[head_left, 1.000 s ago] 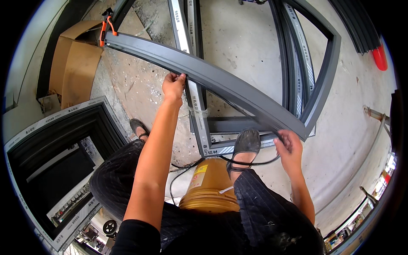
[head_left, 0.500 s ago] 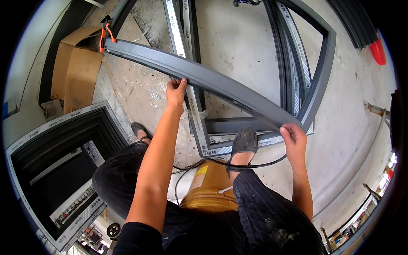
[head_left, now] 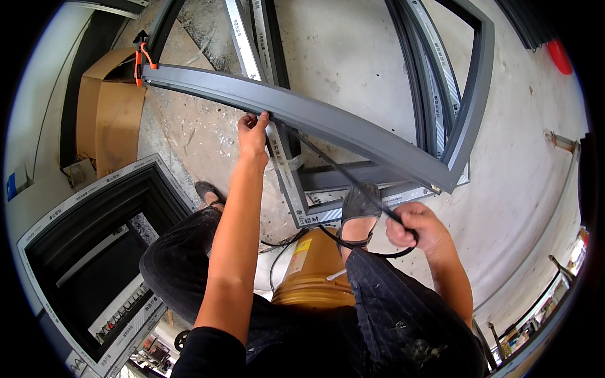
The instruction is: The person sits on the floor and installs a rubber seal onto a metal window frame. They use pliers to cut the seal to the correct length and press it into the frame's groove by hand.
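Note:
A dark grey metal window frame (head_left: 315, 120) lies tilted across in front of me, its near bar slanting from upper left to lower right. My left hand (head_left: 253, 133) is closed on the near edge of this bar, thumb on the metal and fingers curled at the edge. In the closed fist of my right hand (head_left: 421, 228) is a black rubber sealing strip (head_left: 340, 169). It stretches from the bar near my left hand down to the fist, apart from the bar's right part. Beyond the fist the strip loops back toward the floor.
White-taped frames (head_left: 287, 176) lie beneath the grey one. Orange-handled pliers or cutters (head_left: 142, 63) sit at its left corner. A cardboard box (head_left: 110, 116) and a dark frame (head_left: 38, 252) stand left. A yellow bucket (head_left: 315, 268) is between my legs; my shoe (head_left: 361, 205) is near the frames.
My right hand has left the bar's right end and moved down toward me, pulling the strip away from the bar into a straight line. My left hand remains at the bar's edge.

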The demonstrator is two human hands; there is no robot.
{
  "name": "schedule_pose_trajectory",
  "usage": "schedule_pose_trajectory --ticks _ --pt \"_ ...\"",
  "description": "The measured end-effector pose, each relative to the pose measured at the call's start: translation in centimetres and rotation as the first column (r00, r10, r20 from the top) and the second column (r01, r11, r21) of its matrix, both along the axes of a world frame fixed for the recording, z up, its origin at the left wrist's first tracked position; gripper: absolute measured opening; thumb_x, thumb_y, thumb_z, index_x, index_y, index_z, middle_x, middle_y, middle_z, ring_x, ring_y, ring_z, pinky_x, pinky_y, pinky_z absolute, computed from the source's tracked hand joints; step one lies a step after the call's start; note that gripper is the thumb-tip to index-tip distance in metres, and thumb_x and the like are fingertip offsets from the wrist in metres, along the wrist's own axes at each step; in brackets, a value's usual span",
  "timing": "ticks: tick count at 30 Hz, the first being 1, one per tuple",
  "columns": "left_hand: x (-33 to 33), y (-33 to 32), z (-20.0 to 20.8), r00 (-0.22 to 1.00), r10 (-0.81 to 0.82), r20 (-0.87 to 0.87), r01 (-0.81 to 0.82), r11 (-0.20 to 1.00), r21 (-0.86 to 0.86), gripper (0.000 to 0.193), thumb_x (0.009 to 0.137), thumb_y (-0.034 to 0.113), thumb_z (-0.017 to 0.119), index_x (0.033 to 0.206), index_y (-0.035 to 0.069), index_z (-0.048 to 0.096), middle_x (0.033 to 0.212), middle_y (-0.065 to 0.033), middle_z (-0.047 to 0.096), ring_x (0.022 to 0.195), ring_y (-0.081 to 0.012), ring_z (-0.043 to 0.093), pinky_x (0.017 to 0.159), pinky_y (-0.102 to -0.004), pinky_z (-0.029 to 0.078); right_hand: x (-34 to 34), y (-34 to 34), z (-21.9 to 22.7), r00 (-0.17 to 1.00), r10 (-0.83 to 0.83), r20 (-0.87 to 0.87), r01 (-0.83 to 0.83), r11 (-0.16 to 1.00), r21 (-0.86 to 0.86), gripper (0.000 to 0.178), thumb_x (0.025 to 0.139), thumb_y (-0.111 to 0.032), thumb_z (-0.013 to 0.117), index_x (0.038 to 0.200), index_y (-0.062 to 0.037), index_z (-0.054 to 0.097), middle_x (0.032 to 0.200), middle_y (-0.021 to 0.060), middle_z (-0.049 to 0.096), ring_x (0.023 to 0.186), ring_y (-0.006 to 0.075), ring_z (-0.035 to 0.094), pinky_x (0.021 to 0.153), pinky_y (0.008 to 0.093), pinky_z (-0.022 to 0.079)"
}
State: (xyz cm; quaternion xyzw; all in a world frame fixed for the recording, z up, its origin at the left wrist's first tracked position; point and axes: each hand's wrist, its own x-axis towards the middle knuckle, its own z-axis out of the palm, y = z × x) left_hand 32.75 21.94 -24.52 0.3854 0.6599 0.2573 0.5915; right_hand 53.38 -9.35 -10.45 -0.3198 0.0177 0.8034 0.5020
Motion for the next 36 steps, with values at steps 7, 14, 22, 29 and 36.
schedule_pose_trajectory --ticks 7,14,22,29,36 --pt "1.4 0.2 -2.0 0.887 -0.048 -0.459 0.207 0.930 0.303 0.041 0.085 0.015 0.070 0.113 -0.006 0.048 0.108 -0.0153 0.058 0.099 -0.0244 0.056 0.087 -0.0357 0.045 2.3 0.1 -0.2 0.841 -0.172 0.513 0.256 0.962 -0.096 0.032 0.093 -0.031 0.060 0.086 0.0002 0.059 0.062 -0.0001 0.046 0.053 0.0105 0.041 0.049 0.0231 0.030" --pt "0.5 -2.4 0.3 0.993 -0.094 0.072 0.085 0.989 0.121 0.062 0.088 0.018 0.068 0.135 -0.003 0.034 0.127 -0.0145 0.050 0.116 -0.0232 0.049 0.102 -0.0335 0.036 2.2 -0.4 -1.1 0.515 -0.143 0.845 0.326 0.945 -0.039 0.011 0.088 -0.006 0.065 0.095 -0.0007 0.059 0.071 -0.0038 0.050 0.061 0.0033 0.040 0.055 0.0196 0.030" --pt "2.2 -1.8 -0.5 0.963 -0.081 -0.259 0.154 0.948 0.277 0.050 0.082 0.011 0.070 0.120 -0.011 0.046 0.114 -0.0207 0.056 0.103 -0.0266 0.056 0.095 -0.0357 0.042 2.3 -0.2 -0.3 0.466 0.070 0.882 0.177 0.969 -0.170 0.022 0.094 -0.017 0.059 0.083 0.0017 0.060 0.059 -0.0014 0.047 0.051 0.0053 0.041 0.046 0.0216 0.031" --pt "1.8 -4.8 2.1 0.841 -0.016 -0.541 0.225 0.919 0.323 0.032 0.089 0.013 0.063 0.110 -0.009 0.053 0.101 -0.0168 0.061 0.093 -0.0268 0.061 0.083 -0.0368 0.049 3.7 -1.0 -0.3 0.754 0.035 0.655 0.153 0.962 -0.228 0.034 0.094 -0.032 0.058 0.081 -0.0008 0.059 0.053 -0.0009 0.045 0.043 0.0063 0.037 0.040 0.0225 0.024" --pt "3.7 -7.5 3.5 0.933 0.144 0.328 0.009 0.906 -0.424 0.060 0.100 0.046 0.038 0.129 -0.006 0.040 0.126 -0.0229 0.052 0.118 -0.0317 0.053 0.101 -0.0438 0.045 3.5 -1.4 -2.3 0.776 -0.010 0.631 0.212 0.946 -0.245 0.037 0.094 -0.036 0.059 0.081 -0.0016 0.059 0.051 -0.0009 0.045 0.041 0.0068 0.037 0.039 0.0233 0.023"
